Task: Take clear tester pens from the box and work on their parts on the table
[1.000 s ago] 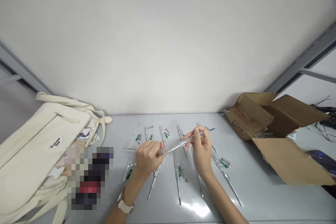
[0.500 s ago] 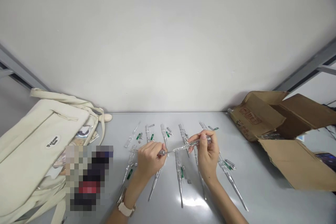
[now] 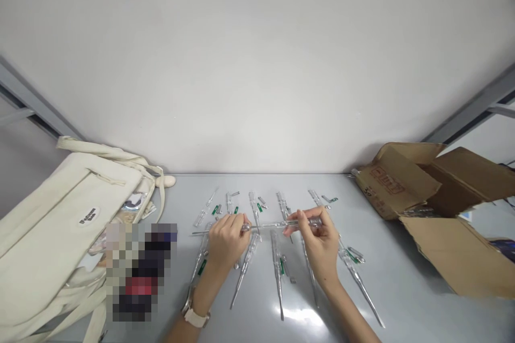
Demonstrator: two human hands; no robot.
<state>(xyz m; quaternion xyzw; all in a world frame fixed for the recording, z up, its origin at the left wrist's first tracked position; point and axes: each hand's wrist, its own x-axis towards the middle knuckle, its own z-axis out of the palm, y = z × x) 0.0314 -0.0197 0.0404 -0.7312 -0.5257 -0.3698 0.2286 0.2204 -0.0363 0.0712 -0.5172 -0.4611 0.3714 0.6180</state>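
Observation:
My left hand (image 3: 228, 238) is closed around a screwdriver-like tool; its thin metal shaft (image 3: 199, 233) sticks out to the left and a round grey end (image 3: 245, 227) shows at the right. My right hand (image 3: 316, 236) pinches a clear voltage tester screwdriver (image 3: 277, 224), held level, its tip side toward my left hand. Whether the two tools touch is too small to tell. Below lie clear tester screwdrivers in two rows, among them one (image 3: 277, 268) between my wrists and one (image 3: 362, 284) at the right. Beside them are small green strips (image 3: 201, 267) and small metal parts (image 3: 356, 253).
A cream bag (image 3: 60, 246) lies at the left, beside a blurred dark object (image 3: 140, 273). At the right an open cardboard box (image 3: 386, 182) holds clear items, its flap (image 3: 454, 252) spread over the grey table (image 3: 402, 311). A white wall (image 3: 257, 91) stands behind.
My hands have moved slightly closer together and the tool in my right hand now lies nearer level. More of the shaft shows left of my left hand. The view has shifted slightly.

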